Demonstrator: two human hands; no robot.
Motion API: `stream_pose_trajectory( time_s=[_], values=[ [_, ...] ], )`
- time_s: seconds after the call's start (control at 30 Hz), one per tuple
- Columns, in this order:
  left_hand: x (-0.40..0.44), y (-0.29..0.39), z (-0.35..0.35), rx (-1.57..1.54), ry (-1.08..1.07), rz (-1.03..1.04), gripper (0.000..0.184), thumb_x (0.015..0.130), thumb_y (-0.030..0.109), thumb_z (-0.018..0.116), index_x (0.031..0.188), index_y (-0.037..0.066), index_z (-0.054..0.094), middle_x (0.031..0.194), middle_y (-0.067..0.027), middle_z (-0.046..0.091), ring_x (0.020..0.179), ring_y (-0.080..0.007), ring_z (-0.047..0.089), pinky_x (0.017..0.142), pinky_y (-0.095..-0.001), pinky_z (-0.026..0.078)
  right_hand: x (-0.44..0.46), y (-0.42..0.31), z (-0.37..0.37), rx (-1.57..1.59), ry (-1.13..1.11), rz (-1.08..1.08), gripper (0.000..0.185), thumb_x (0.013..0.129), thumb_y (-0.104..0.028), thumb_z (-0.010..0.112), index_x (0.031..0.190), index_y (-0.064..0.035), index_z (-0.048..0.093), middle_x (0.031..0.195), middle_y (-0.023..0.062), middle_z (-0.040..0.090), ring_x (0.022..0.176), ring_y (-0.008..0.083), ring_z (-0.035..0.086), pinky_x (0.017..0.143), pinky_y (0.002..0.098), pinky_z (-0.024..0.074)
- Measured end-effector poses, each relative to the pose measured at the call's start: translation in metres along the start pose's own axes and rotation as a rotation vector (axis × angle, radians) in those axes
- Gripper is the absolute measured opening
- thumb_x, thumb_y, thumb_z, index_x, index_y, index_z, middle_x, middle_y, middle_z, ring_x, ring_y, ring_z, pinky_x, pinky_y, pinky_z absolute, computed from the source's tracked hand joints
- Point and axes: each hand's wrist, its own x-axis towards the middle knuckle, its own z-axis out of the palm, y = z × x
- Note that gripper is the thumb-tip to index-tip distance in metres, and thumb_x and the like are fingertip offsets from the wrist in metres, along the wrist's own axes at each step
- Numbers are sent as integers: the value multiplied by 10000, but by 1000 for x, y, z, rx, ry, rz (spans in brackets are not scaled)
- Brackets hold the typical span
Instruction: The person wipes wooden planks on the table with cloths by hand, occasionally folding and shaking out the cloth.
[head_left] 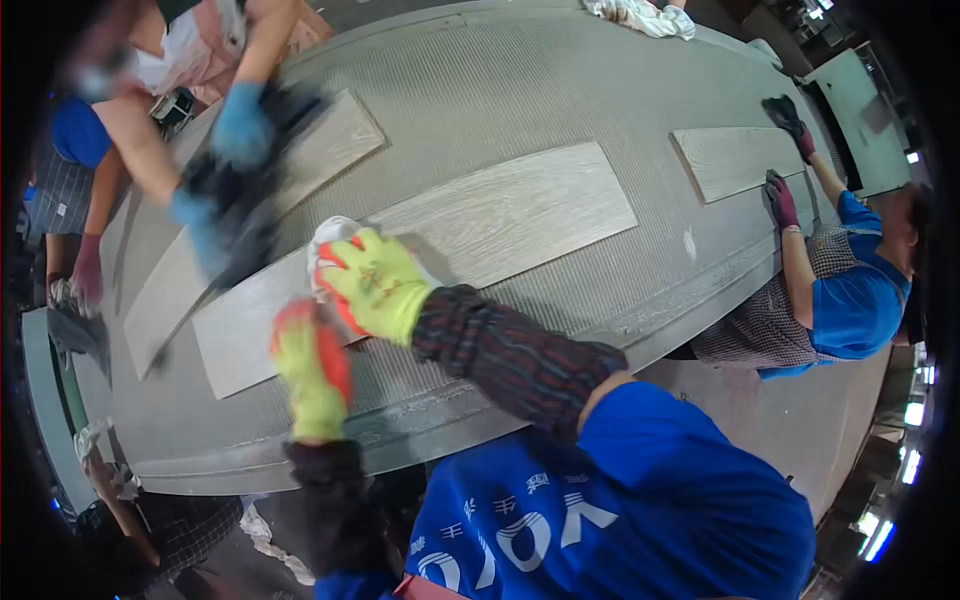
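Observation:
A long, pale wood-grain plank (510,215) lies in front of me across the ribbed worktable (460,95). My right hand (372,285), in a yellow glove with orange fingers, is closed over a bunched white cloth (335,230) pressed to the plank's upper face. The cloth is partly hidden under the glove. In a matching glove, my left hand (312,370) is at the plank's near edge, to the left of and below the right one. Motion blurs its fingers, and whether it touches the plank cannot be made out.
Across the table, a person in blue gloves moves a blurred dark cloth (240,190) over another plank (335,145). At right, a person in dark gloves touches a third plank (735,160). A white cloth (640,15) lies at the far edge. Other people stand at left.

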Motion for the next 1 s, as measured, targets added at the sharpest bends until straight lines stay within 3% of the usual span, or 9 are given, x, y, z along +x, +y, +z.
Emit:
stream_pose_trajectory(
  time_s=[0.13, 0.23, 0.33, 0.53, 0.63, 0.67, 0.77, 0.93, 1.0],
  values=[
    [-36, -120, -67, 297, -87, -498, 523, 1053, 179, 576, 1528, -14, 474, 1586, -244, 462, 1513, -395, 379, 1265, -526, 236, -45, 94, -83, -360, 143, 7, 386, 895, -115, 622, 1273, -73, 690, 1275, 155, 703, 1162, 346, 669, 952, 479, 555],
    [-41, -176, -53, -64, 34, -392, 519, 1044, 174, 593, 1518, -5, 481, 1597, -244, 455, 1531, -404, 360, 1274, -530, 202, -113, 262, -92, 182, 538, 607, 275, 995, 1, 581, 1254, 27, 668, 1243, 146, 710, 1130, 248, 705, 1006, 372, 580],
    [-43, -153, -47, -40, -6, -391, 512, 1041, 168, 596, 1520, 24, 490, 1614, -238, 439, 1546, -406, 334, 1278, -524, 194, -48, 179, -39, -446, 382, 169, 316, 981, -83, 657, 1282, 11, 653, 1246, 138, 706, 1119, 241, 704, 980, 362, 584],
    [-43, -125, -49, -60, -17, -287, 554, 986, 154, 643, 1514, 54, 506, 1633, -218, 421, 1558, -409, 308, 1277, -542, 190, 86, -142, 95, 119, 26, -177, 331, 795, -239, 691, 1116, -164, 714, 1224, 116, 696, 1095, 309, 645, 962, 466, 507],
    [-47, -134, -51, 6, -123, -190, 569, 962, 174, 672, 1493, 44, 515, 1625, -185, 436, 1536, -415, 336, 1260, -578, 203, 71, -136, 86, 186, 130, -281, 392, 781, -260, 715, 1160, -163, 714, 1264, 115, 689, 1165, 319, 636, 969, 459, 513],
    [-45, -129, -58, 23, -153, -208, 569, 962, 174, 672, 1493, 44, 515, 1625, -185, 436, 1536, -415, 336, 1260, -578, 203, 55, -97, 54, 26, -171, -113, 469, 778, -261, 732, 1232, -145, 702, 1305, 125, 680, 1230, 340, 620, 984, 458, 511],
    [-16, -114, -61, -141, -117, -205, 565, 940, 217, 703, 1451, 35, 548, 1602, -195, 453, 1508, -418, 367, 1239, -615, 211, -23, 62, -25, -233, 208, 185, 465, 835, -58, 652, 1297, -95, 680, 1299, 159, 674, 1235, 294, 637, 1027, 417, 525],
    [6, -118, -56, -208, -107, -127, 510, 948, 195, 671, 1415, 13, 577, 1547, -233, 479, 1463, -458, 384, 1212, -627, 239, -8, 76, -18, -744, 324, 253, 351, 1063, -138, 471, 1347, -1, 626, 1329, 143, 688, 1230, 267, 658, 1059, 384, 525],
    [14, -113, -50, -210, -119, -64, 507, 953, 189, 659, 1418, 6, 574, 1538, -240, 481, 1455, -464, 385, 1207, -628, 245, 49, -15, 39, -138, 226, 383, 417, 900, -182, 603, 1298, -98, 694, 1305, 151, 696, 1181, 349, 661, 990, 464, 536]
  ],
)
